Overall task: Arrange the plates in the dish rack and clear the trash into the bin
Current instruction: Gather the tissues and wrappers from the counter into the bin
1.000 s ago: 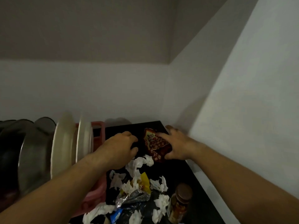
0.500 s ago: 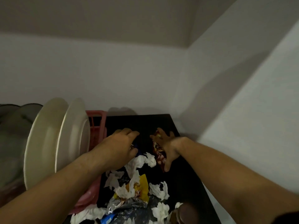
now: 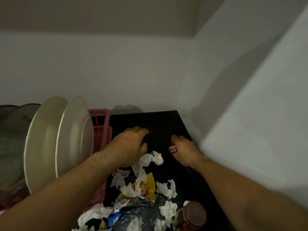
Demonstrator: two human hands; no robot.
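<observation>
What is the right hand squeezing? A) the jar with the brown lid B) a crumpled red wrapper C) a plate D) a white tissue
B: the right hand is closed around a crumpled red wrapper that pokes out beside its fingers, while the jar stands apart near the bottom edge and the plates stand in the pink dish rack.

Plates: two round cream plates (image 3: 58,140) stand on edge, side by side, in the rack.
Rack: pink plastic dish rack (image 3: 101,124) sits at the left of the black counter.
Red wrapper: small crumpled red wrapper (image 3: 172,149) is squeezed inside the right hand.
Tissues: white crumpled paper tissues (image 3: 150,160) lie scattered on the counter.
Yellow wrapper: flat yellow wrapper (image 3: 149,184) lies among the tissues.
Blue wrapper: small blue packet (image 3: 114,219) lies near the bottom edge.
</observation>
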